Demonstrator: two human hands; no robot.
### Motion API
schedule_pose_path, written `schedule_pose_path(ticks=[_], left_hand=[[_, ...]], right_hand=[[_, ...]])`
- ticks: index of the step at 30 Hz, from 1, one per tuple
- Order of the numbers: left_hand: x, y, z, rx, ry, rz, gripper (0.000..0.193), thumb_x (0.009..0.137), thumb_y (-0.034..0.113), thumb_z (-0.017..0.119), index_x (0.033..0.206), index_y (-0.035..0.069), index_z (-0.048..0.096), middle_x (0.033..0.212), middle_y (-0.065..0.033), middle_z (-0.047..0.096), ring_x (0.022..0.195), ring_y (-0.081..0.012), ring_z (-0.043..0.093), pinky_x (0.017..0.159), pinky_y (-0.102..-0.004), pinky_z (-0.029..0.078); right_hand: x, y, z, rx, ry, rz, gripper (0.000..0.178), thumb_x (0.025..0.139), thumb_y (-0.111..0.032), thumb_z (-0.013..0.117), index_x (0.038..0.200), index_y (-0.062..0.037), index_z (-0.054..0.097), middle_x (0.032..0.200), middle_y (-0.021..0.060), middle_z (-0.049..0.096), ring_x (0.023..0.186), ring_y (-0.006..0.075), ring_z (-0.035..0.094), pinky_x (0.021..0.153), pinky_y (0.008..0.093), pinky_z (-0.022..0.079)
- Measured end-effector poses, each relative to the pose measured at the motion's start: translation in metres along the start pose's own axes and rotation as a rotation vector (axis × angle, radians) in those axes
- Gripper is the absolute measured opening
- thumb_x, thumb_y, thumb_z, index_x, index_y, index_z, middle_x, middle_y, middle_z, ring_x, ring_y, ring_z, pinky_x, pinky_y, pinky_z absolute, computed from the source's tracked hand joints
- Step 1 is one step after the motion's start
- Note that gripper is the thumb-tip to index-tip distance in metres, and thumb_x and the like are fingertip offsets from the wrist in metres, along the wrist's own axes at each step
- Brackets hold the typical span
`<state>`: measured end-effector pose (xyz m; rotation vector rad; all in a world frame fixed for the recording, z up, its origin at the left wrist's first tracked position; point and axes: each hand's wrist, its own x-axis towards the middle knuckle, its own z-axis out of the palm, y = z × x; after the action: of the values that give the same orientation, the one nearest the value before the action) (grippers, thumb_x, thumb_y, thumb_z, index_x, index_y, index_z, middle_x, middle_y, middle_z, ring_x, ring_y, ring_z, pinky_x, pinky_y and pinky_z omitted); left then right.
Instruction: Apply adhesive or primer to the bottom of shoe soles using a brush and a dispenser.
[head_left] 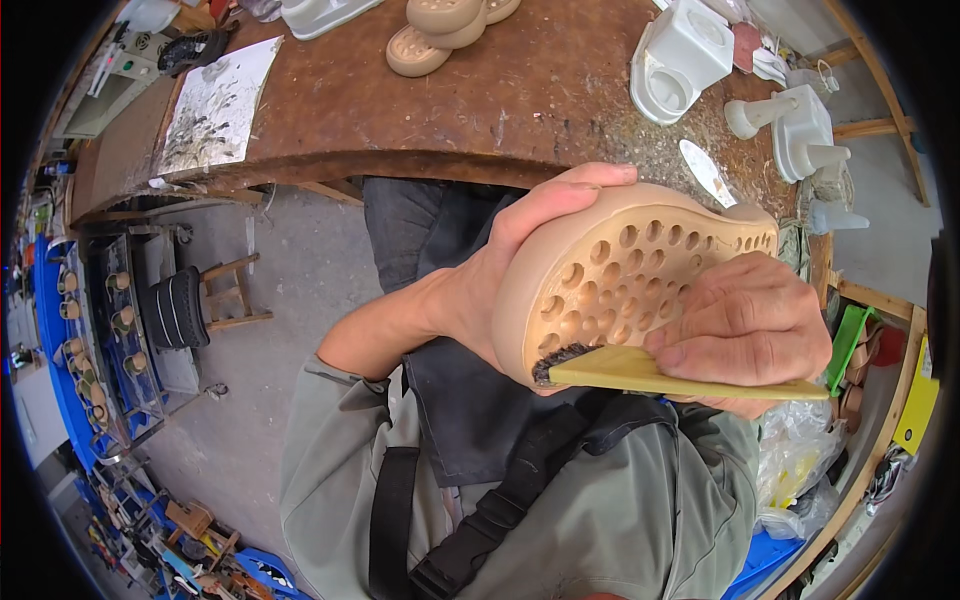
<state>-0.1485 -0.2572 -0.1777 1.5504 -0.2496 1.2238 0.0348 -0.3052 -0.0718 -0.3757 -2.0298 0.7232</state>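
A tan shoe sole (635, 262) with many round hollows on its upturned face is held above my lap, near the table edge. My left hand (530, 225) grips its wide rounded end, fingers over the far rim. My right hand (745, 325) is closed around the flat yellowish handle of a brush (610, 369). Short dark bristles (560, 362) at the brush's tip touch the near rim of the sole's wide end. The fingertips of my right hand are partly hidden behind the handle.
Several tan soles (415, 50) lie stacked on the brown table (400, 120). A stained white sheet (220, 105) is at the left. White plastic containers (680, 60) and a white oval piece (707, 172) are at the right. A wheeled rack (120, 320) and a stool (230, 290) stand on the floor.
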Motion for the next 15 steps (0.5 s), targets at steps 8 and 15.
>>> schedule_pose_path(ticks=[8, 15], left_hand=[[0.01, -0.004, -0.017, 0.011, -0.026, -0.09, 0.113, 0.058, 0.032, 0.085, 0.138, 0.002, 0.011, 0.139, -0.0259, 0.024, 0.128, -0.034, 0.034, 0.101, -0.0433, 0.036], [0.013, -0.018, -0.009, -0.789, 0.739, -0.481, 0.082, 0.076, 0.064, 0.046, 0.131, 0.003, 0.041, 0.125, -0.0235, 0.047, 0.114, -0.0369, 0.05, 0.094, -0.0481, 0.043]], right_hand=[[-0.007, 0.002, -0.026, -0.023, -0.055, 0.035, 0.021, 0.083, -0.013, 0.063, 0.076, 0.0075, 0.066, 0.068, 0.0141, 0.065, 0.05, 0.0165, 0.061, 0.04, 0.0251, 0.044], [-0.013, 0.019, 0.006, 0.11, 0.764, 0.602, 0.011, 0.084, -0.002, 0.062, 0.09, 0.0067, 0.062, 0.071, 0.0101, 0.061, 0.053, 0.011, 0.056, 0.048, 0.0211, 0.042]])
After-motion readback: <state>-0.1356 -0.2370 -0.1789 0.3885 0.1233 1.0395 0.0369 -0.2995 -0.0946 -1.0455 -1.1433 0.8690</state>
